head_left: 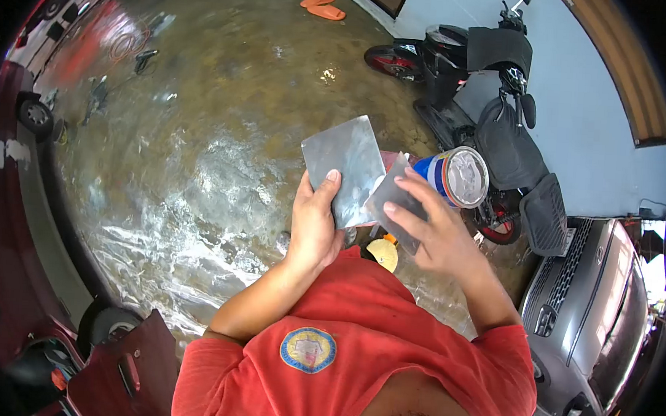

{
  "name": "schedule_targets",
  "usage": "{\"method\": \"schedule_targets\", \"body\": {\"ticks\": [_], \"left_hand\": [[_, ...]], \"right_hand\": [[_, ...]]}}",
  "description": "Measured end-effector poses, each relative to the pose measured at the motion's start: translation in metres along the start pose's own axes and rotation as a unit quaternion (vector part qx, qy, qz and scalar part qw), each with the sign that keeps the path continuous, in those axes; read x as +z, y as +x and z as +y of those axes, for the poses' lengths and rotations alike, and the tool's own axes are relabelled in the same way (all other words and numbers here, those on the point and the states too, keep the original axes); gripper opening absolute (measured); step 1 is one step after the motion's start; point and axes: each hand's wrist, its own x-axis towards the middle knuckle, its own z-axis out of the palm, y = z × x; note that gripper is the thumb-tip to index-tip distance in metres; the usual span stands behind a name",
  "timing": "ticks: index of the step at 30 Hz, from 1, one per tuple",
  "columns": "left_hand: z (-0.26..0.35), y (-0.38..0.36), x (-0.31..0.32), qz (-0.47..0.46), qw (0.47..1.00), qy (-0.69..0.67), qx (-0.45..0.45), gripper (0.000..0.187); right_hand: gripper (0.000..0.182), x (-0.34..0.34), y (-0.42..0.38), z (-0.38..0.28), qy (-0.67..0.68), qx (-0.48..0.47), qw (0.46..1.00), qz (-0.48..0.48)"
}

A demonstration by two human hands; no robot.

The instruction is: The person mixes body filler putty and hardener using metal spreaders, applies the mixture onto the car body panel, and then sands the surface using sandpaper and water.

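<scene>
My left hand (pixel 317 221) grips a square grey metal plate (pixel 347 159) by its lower left part, thumb on top and fingers underneath. A small whitish smear shows near the plate's right edge. In my right hand (pixel 444 234) is a thin grey rectangular putty spreader (pixel 399 193), tilted, its left edge against or very close to the plate's right side. Beyond my right hand stands a blue can (pixel 436 171) with a silver lid (pixel 468 177). A pinkish-red surface beside the can is mostly hidden by the plate and spreader.
A black motorcycle (pixel 479 57) is parked by the pale blue wall. Silver car (pixel 594 300) at right; dark red car (pixel 12 211) at left, with a loose red panel (pixel 128 371). Orange slippers (pixel 324 6) and a power tool (pixel 145 61) lie on the stained floor. A round yellowish pad (pixel 383 254) is near my waist.
</scene>
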Motion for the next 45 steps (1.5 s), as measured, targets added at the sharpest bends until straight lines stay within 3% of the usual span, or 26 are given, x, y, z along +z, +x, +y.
{"method": "schedule_targets", "body": {"ticks": [2,8,17,20,23,27,34,37,38,42,45], "left_hand": [[-0.002,-0.004,-0.012,0.032,0.999,-0.001,0.023,0.034],[0.017,-0.022,-0.042,0.026,0.999,-0.042,-0.016,0.034],[0.034,-0.028,-0.071,0.039,0.994,-0.096,-0.032,0.032],[0.055,-0.029,-0.076,0.001,0.998,-0.032,0.045,0.034],[0.065,-0.028,-0.081,-0.011,0.971,0.173,0.163,0.034],[0.075,-0.033,-0.085,-0.027,0.913,0.357,0.196,0.032],[0.092,-0.022,-0.09,0.02,0.842,0.454,0.291,0.03],[0.098,-0.018,-0.086,0.051,0.85,0.394,0.346,0.028],[0.104,-0.022,-0.084,0.039,0.858,0.391,0.33,0.026],[0.126,-0.018,-0.084,0.052,0.87,0.393,0.293,0.026],[0.102,-0.009,-0.089,0.032,0.982,0.092,0.161,0.029]], "right_hand": [[0.064,0.008,0.002,-0.014,0.008,0.021,1.0,-0.014],[0.048,0.021,0.016,-0.019,-0.061,-0.024,0.996,-0.059],[0.05,0.013,0.037,-0.021,-0.23,-0.026,0.965,-0.122],[0.052,0.012,0.042,-0.022,-0.226,0.019,0.967,-0.116],[0.053,0.005,0.062,-0.038,-0.231,0.014,0.97,-0.076],[0.054,0.02,0.085,-0.057,-0.228,0.008,0.972,-0.05],[0.049,0.088,0.076,-0.065,-0.096,-0.065,0.992,-0.041],[0.051,0.103,0.069,-0.071,-0.085,-0.104,0.984,-0.113],[0.06,0.112,0.062,-0.071,-0.04,-0.089,0.987,-0.124],[0.083,0.095,0.066,-0.068,0.089,-0.017,0.996,0.015],[0.085,0.087,0.084,-0.092,0.151,-0.076,0.978,0.12]]}}
